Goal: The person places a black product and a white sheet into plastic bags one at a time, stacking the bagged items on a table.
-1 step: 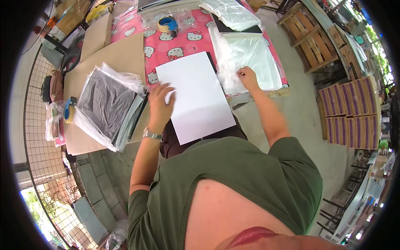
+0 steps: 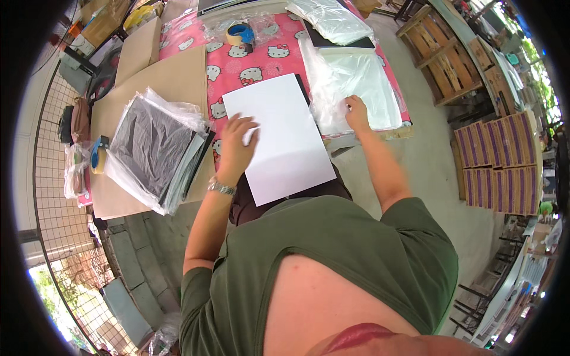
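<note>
A white sheet (image 2: 279, 136) lies before me with a dark edge showing under its far right side. Above its left edge my left hand (image 2: 238, 145) is open, fingers spread and bent, holding nothing. To the right rests a stack of clear plastic bags (image 2: 362, 74). Over the near part of that stack my right hand (image 2: 357, 115) has its thumb and fingers pinched together at the film of a bag. Left of the sheet, a pile of dark sheets in clear plastic (image 2: 151, 148) sits on brown cardboard (image 2: 178, 77).
Pink patterned cloth (image 2: 261, 62) covers the table. A tape roll (image 2: 239, 37) stands towards the back, and a tape dispenser (image 2: 99, 155) at the far left. More plastic-wrapped packs (image 2: 332, 21) lie at the back right. Stacked boxes (image 2: 496, 163) and a wooden pallet (image 2: 439, 56) are on the right.
My left hand has moved a little to the right, its fingers spreading above the sheet's edge. My right hand has shifted slightly to the right over the bags.
</note>
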Tool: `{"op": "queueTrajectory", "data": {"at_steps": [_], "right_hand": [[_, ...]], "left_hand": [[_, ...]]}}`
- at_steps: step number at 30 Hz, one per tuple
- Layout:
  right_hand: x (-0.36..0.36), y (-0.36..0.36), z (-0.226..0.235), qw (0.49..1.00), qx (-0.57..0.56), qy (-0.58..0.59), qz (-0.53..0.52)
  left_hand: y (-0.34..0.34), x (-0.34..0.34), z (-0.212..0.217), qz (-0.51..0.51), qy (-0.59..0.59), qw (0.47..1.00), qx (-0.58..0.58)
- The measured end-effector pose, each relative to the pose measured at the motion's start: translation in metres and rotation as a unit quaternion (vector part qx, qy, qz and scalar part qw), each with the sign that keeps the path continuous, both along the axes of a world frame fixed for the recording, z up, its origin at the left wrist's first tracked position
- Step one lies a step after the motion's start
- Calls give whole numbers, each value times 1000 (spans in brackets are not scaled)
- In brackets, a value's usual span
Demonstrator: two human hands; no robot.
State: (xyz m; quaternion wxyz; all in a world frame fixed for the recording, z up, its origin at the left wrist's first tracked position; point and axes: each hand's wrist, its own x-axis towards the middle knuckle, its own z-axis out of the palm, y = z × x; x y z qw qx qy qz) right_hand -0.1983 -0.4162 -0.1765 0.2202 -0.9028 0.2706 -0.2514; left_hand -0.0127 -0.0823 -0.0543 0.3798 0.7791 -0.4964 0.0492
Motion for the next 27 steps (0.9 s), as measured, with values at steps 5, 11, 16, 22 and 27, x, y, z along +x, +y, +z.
{"op": "queueTrajectory", "data": {"at_steps": [5, 11, 16, 22, 27], "right_hand": [[2, 11, 14, 997, -8, -76, 9], [22, 52, 98, 975, 72, 122, 171], [14, 81, 140, 846, 519, -67, 106], [22, 116, 161, 907, 389, -123, 99], [42, 136, 171, 941, 327, -52, 73]], "left_hand": [[-72, -14, -17, -156, 73, 985, -6], [-150, -25, -11, -246, 218, 943, 44], [-146, -17, -2, -262, 555, 786, 78], [-99, -32, 28, -139, 612, 776, -66], [-64, -25, 24, -116, 594, 770, -202]]}}
